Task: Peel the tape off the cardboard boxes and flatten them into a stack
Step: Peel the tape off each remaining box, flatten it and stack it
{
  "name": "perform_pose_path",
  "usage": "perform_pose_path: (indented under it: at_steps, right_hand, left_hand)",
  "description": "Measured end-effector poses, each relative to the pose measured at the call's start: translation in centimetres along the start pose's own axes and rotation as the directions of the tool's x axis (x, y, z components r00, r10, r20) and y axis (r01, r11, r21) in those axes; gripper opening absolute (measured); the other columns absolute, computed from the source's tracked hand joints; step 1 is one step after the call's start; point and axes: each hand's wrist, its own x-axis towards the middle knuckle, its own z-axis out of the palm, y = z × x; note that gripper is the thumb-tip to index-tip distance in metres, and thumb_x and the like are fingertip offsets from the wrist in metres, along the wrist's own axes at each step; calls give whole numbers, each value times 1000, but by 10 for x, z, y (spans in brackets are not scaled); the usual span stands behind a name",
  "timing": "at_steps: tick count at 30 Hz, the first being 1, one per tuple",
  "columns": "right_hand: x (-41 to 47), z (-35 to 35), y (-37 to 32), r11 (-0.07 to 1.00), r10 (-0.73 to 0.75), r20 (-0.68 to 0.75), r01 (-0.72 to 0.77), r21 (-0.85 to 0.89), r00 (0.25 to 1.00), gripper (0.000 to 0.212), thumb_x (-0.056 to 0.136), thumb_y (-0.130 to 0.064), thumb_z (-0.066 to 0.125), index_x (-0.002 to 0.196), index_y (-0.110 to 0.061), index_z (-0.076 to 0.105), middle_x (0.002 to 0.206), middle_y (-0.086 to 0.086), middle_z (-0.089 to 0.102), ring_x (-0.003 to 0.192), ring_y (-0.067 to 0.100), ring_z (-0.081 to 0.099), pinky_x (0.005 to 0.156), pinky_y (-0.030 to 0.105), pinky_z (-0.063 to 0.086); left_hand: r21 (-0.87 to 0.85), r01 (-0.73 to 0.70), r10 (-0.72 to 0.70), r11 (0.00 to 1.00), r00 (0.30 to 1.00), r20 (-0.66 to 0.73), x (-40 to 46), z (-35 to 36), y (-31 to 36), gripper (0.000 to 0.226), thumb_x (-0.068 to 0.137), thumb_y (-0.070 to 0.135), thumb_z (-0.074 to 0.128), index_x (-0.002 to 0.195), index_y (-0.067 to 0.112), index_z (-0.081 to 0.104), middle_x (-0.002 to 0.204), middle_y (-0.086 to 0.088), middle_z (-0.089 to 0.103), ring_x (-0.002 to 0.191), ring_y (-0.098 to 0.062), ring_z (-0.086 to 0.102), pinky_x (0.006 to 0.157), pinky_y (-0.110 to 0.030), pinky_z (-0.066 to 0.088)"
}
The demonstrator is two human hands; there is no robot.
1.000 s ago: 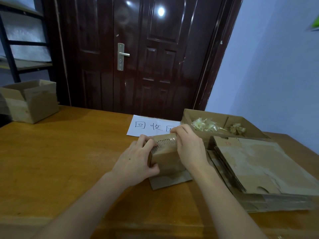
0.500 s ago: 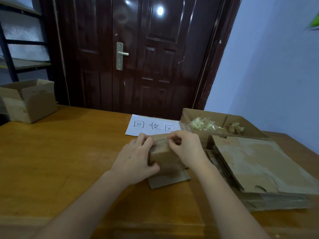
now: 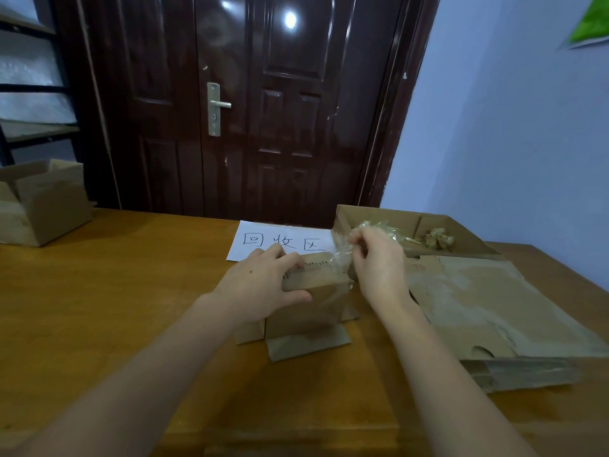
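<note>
A strip of clear tape (image 3: 342, 250), which half a second ago lay flat along the top edge of the small cardboard box (image 3: 309, 298), is now lifted clear of that edge and drawn up and to the far right. It is pinched between the thumb and fingertips of the right hand (image 3: 379, 262), whose grip is narrow and closed on the film; the hand has risen from the box top towards the open tray box (image 3: 412, 225) where crumpled tape scraps (image 3: 438, 239) are already gathered. The left hand (image 3: 263, 285) remains curled over the left upper corner of the small box, thumb on the near face, so that the box is held steady against the pull. The corrugated top edge is exposed, which suggests that this seam is nearly freed and that the box may soon be ready for flattening; whether the tape's far end is fully detached cannot be told. The small box stands at the middle of the wooden worktop (image 3: 115, 308), its bottom flaps splayed towards the near side. To the right a stack of flattened cardboard (image 3: 494, 311) is laid, and at the far left an open cardboard box (image 3: 43, 202) waits. A sheet of white paper with handwritten characters (image 3: 280, 240) lies beyond the hands. Behind the worktop a dark wooden door (image 3: 263, 110) with a metal handle, a pale blue wall (image 3: 510, 143) and a metal shelf rack (image 3: 33, 94) are seen.
</note>
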Motion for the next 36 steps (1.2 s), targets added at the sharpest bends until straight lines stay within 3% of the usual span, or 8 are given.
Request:
perform_pose_path:
  at_steps: [5,10,15,19,22,28,32,36]
  right_hand:
    - [-6,-3,-3,978,-206,36,206,-7,978,22,87,6,62,100,-9,72,99,1,66,85,17,62,74,35,55]
    - [-12,1,-15,952,-292,194,304,-32,937,23,92,-4,64,112,-9,74,113,0,70,106,15,61,96,26,50]
    - [-13,2,-18,952,-241,344,289,-95,908,29,100,-22,55,123,-15,71,119,-5,68,112,13,51,101,26,44]
    - [-14,1,-17,979,-113,400,171,-112,910,24,101,-26,54,123,-22,64,96,-12,55,95,10,58,89,31,55]
    - [-9,1,-15,990,-65,366,105,-90,928,17,98,-18,59,113,-18,67,97,-7,63,94,13,61,86,34,55]
    - [-9,-1,-2,995,91,224,-100,29,970,19,91,-10,71,95,-28,65,85,-16,62,76,-5,57,60,7,38]
    - [-18,0,-1,1000,-6,210,8,-7,978,15,91,-7,68,99,-19,69,91,-9,66,82,5,61,73,20,53]
    - [-27,3,-3,986,-154,175,161,-28,972,12,90,-2,68,98,-10,72,89,0,67,83,16,60,77,35,56]
  left_hand:
    - [16,5,-6,1000,1000,27,4,-1,0,60,80,85,50,126,46,49,117,16,40,103,-11,43,71,-27,39]
    - [37,10,-10,999,1000,-4,0,3,1,63,80,86,47,126,44,50,116,15,41,102,-10,42,72,-26,42]
    - [37,2,-1,999,1000,-23,-3,2,2,61,81,85,45,123,41,51,115,14,41,100,-9,41,71,-26,42]
    - [32,0,1,999,1000,-24,-3,3,3,58,84,82,50,125,42,51,117,14,42,102,-9,41,71,-24,42]
    - [23,-13,13,1000,1000,-7,-2,1,1,58,83,83,51,126,44,51,117,16,41,104,-8,42,71,-24,38]
    - [22,-15,12,1000,988,153,1,-17,-13,57,82,82,55,127,48,48,118,20,37,95,-5,47,69,-25,46]
    - [40,-50,40,998,974,223,4,-29,-19,50,83,79,59,122,51,47,116,22,36,89,1,47,66,-25,42]
    - [21,-38,31,999,959,282,2,-42,-28,45,90,62,66,129,49,49,126,24,44,103,-5,51,79,-28,45]
